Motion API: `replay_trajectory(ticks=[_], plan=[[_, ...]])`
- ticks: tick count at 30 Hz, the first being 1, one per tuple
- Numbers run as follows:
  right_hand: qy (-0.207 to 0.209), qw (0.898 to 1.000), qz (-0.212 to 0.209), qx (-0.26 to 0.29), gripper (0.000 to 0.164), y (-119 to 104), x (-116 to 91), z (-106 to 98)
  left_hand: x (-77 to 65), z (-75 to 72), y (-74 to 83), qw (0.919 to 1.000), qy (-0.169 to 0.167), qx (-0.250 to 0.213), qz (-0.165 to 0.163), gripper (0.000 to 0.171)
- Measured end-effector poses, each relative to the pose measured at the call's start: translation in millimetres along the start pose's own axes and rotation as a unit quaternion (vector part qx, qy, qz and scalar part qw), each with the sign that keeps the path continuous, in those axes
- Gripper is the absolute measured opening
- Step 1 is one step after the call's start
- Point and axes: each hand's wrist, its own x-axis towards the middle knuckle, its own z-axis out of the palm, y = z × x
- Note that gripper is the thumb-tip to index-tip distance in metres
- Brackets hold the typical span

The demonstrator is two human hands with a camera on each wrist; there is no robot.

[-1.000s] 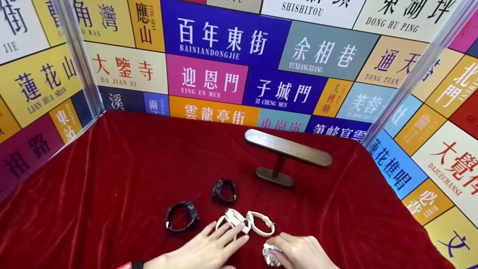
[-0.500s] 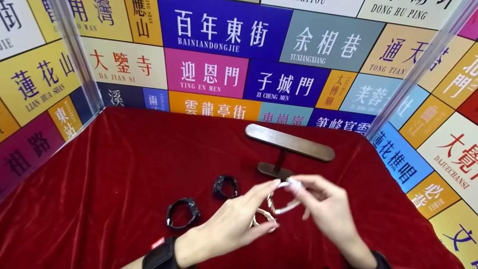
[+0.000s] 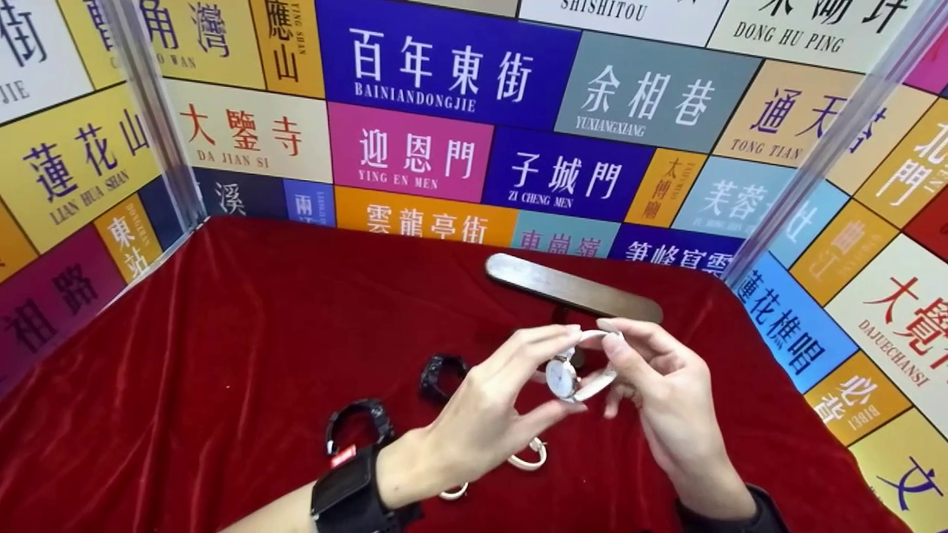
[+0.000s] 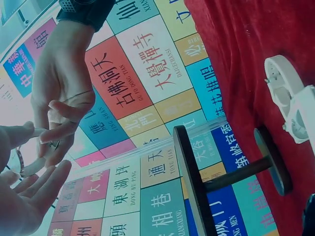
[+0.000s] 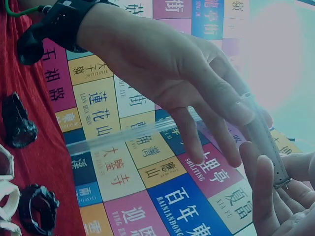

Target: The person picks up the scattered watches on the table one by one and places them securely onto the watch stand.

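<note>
A wristwatch with a pale strap and a round face [image 3: 561,378] is held up over the red cloth, between both hands. My left hand [image 3: 481,407] pinches it by the case side, thumb below and fingers above. Opposite, my right hand [image 3: 678,407] grips the strap between thumb and fingers. In the right wrist view the strap [image 5: 263,140] shows its row of holes and buckle end. Partly hidden beneath my left hand lies a white-strapped watch [image 3: 529,457]; the left wrist view shows white watches [image 4: 285,91] close together on the cloth.
Two black watches, one nearer [image 3: 359,423] and one farther [image 3: 442,376], lie left of the hands. Behind the hands stands a dark T-shaped display stand [image 3: 574,285], its base [image 4: 273,162] seen in the left wrist view. Panels with Chinese lettering [image 3: 444,66] enclose the table.
The right hand has picked up the pale watch from the cloth and lifted it. The left hand has left the white watches and come up to hold it too; the watch's face has turned into view.
</note>
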Motion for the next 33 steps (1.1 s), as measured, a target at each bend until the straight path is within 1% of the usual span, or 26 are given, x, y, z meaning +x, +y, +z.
replay_trajectory(ticks=[4, 6, 7, 8, 10, 12, 13, 14, 15, 16, 17, 18, 19, 21, 22, 23, 24, 25, 26, 27, 29, 31, 33], plan=[[-0.031, 0.999, 0.004, 0.028, 0.024, 3, 4, -3, 3.9, -1.6, -1.2, 0.9995, 0.004, 0.028, 0.013, 0.055], [-0.037, 0.999, 0.007, 0.026, 0.025, 6, 7, -4, 6.2, -2.8, -3.8, 0.999, -0.001, 0.042, 0.014, 0.053], [-0.035, 0.999, 0.009, 0.018, 0.024, 8, 10, -5, 7.8, -3.2, -5.8, 0.9987, -0.005, 0.049, 0.014, 0.052], [-0.029, 1.0, 0.011, 0.003, 0.024, 10, 12, -5, 9.5, -3.5, -8.6, 0.9982, -0.01, 0.056, 0.016, 0.05], [-0.009, 0.999, 0.009, -0.047, 0.023, 14, 20, -8, 11.9, -4.7, -16.8, 0.9971, -0.02, 0.072, 0.017, 0.047], [0.015, 0.994, 0.004, -0.106, 0.024, 20, 28, -14, 13.0, -7.4, -28.8, 0.9951, -0.031, 0.092, 0.017, 0.046], [0.03, 0.99, -0.004, -0.14, 0.025, 24, 32, -17, 13.1, -9.4, -36.3, 0.9936, -0.037, 0.106, 0.016, 0.046], [0.044, 0.984, -0.018, -0.173, 0.027, 28, 36, -22, 12.9, -12.1, -44.5, 0.9918, -0.042, 0.12, 0.013, 0.045], [0.058, 0.974, -0.038, -0.216, 0.028, 32, 40, -28, 12.1, -15.2, -53.4, 0.9891, -0.049, 0.139, 0.009, 0.045], [0.07, 0.961, -0.063, -0.261, 0.029, 36, 44, -35, 11.4, -19.2, -62.2, 0.9843, -0.06, 0.166, 0.006, 0.045], [0.082, 0.943, -0.087, -0.311, 0.03, 40, 49, -44, 10.6, -23.5, -71.0, 0.9783, -0.074, 0.194, 0.002, 0.045], [0.096, 0.922, -0.108, -0.36, 0.033, 43, 53, -53, 9.8, -28.0, -79.5, 0.9699, -0.091, 0.226, -0.002, 0.044], [0.106, 0.902, -0.123, -0.4, 0.035, 47, 57, -62, 9.1, -32.7, -87.3, 0.9595, -0.112, 0.258, -0.007, 0.044], [0.106, 0.866, -0.134, -0.469, 0.043, 52, 66, -81, 8.4, -41.6, -101.3, 0.9349, -0.158, 0.317, -0.02, 0.043], [0.092, 0.856, -0.128, -0.492, 0.048, 53, 69, -89, 8.9, -45.4, -107.4, 0.9224, -0.18, 0.34, -0.031, 0.043], [0.075, 0.85, -0.112, -0.509, 0.053, 55, 73, -97, 9.7, -48.5, -113.5, 0.9119, -0.2, 0.355, -0.046, 0.042], [0.054, 0.847, -0.093, -0.521, 0.058, 57, 75, -104, 10.9, -50.8, -119.6, 0.9024, -0.216, 0.367, -0.064, 0.041], [0.033, 0.844, -0.074, -0.53, 0.062, 59, 78, -110, 12.9, -52.3, -125.5, 0.896, -0.227, 0.372, -0.083, 0.04], [0.012, 0.839, -0.056, -0.541, 0.067, 61, 79, -114, 15.2, -53.0, -131.9, 0.8927, -0.233, 0.372, -0.101, 0.039], [-0.006, 0.834, -0.038, -0.55, 0.07, 63, 81, -117, 17.7, -53.1, -138.3, 0.8917, -0.235, 0.368, -0.119, 0.037], [-0.027, 0.829, -0.009, -0.559, 0.075, 68, 83, -120, 24.0, -51.8, -150.6, 0.8936, -0.239, 0.346, -0.157, 0.031], [-0.032, 0.829, 0.009, -0.559, 0.075, 72, 84, -119, 31.4, -49.0, -161.5, 0.8999, -0.24, 0.309, -0.192, 0.021], [-0.03, 0.831, 0.019, -0.556, 0.073, 76, 86, -116, 39.5, -45.8, -169.9, 0.9026, -0.245, 0.274, -0.224, 0.011]])
